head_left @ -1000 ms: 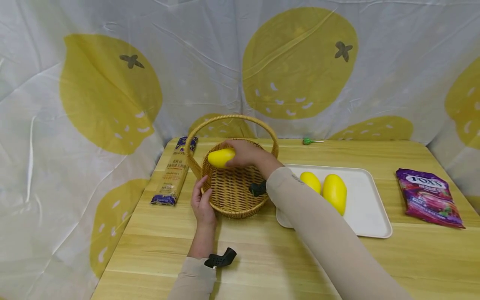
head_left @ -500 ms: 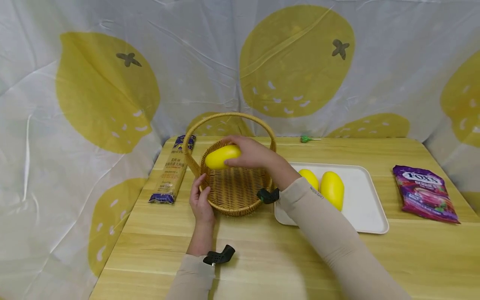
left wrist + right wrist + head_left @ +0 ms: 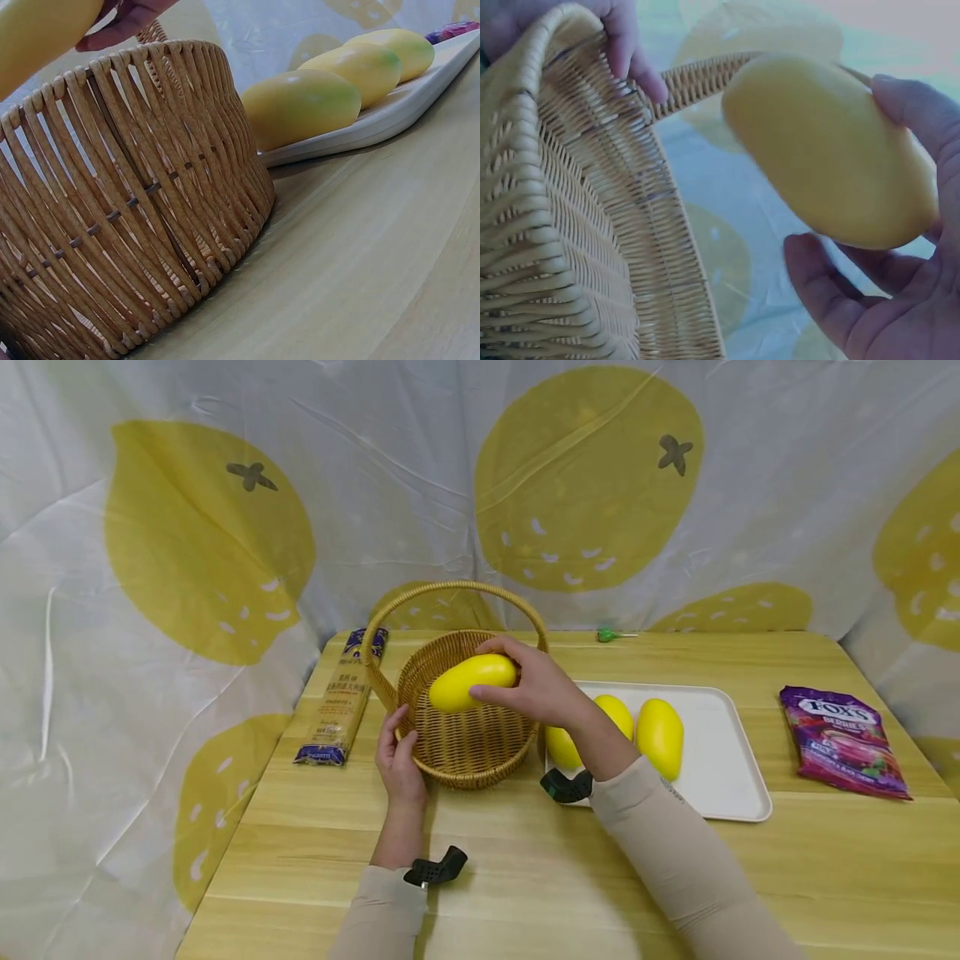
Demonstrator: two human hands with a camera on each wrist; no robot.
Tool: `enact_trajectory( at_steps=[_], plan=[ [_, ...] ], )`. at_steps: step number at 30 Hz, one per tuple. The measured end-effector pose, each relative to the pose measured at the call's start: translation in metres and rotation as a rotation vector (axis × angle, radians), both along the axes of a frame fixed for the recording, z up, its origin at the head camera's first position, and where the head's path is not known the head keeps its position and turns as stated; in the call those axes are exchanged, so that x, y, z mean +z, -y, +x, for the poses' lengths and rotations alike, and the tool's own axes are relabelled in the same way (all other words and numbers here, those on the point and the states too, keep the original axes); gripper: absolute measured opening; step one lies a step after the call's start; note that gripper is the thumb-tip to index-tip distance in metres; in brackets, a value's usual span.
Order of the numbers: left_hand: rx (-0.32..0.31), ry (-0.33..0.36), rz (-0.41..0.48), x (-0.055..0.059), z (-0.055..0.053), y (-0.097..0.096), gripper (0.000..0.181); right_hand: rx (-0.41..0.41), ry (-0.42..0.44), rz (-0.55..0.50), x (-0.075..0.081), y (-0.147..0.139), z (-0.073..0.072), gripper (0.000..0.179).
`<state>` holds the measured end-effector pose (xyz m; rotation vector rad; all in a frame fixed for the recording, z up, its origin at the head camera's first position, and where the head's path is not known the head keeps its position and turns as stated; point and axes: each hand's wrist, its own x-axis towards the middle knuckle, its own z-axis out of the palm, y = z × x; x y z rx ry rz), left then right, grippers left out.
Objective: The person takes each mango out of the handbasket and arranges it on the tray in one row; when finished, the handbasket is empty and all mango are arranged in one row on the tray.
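My right hand point(image 3: 536, 685) grips a yellow mango point(image 3: 472, 682) and holds it above the wicker basket point(image 3: 468, 777). In the right wrist view, the mango point(image 3: 829, 150) lies between thumb and fingers, apart from the basket weave. My left hand point(image 3: 401, 768) holds the basket's left rim, and its fingers point(image 3: 622, 45) reach over the edge in the right wrist view. To the right, three more mangoes point(image 3: 660, 739) lie on a white tray point(image 3: 723, 760); my right arm partly covers them in the head view. In the left wrist view they point(image 3: 300, 109) line up beside the basket point(image 3: 142, 195).
A pack of spaghetti point(image 3: 341, 702) lies left of the basket. At the back edge is a green lollipop point(image 3: 606, 635). A purple candy bag point(image 3: 843, 743) rests on the far right of the wooden table point(image 3: 525, 893). The basket's tall handle point(image 3: 457, 585) arches over its opening.
My right hand has drawn the mango up and to the right, away from the basket's back left. My left hand keeps its place on the rim.
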<state>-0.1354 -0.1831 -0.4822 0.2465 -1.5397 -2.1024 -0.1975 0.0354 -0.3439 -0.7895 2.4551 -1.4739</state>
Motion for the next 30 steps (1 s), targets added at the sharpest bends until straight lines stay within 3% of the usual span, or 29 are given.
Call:
enact_trajectory(
  at_steps=[13, 23, 30],
  plan=[
    [0.003, -0.028, 0.009, 0.001, 0.000, -0.001, 0.041, -0.060, 0.137, -0.214, -0.016, -0.029, 0.037, 0.055],
    [0.013, -0.038, 0.016, 0.002, 0.001, -0.002, 0.042, -0.020, 0.181, -0.126, -0.027, -0.056, 0.056, 0.053],
    [0.003, -0.033, 0.003, 0.001, 0.000, -0.003, 0.043, -0.187, 0.161, -0.043, -0.038, -0.088, 0.053, 0.041]
  ],
)
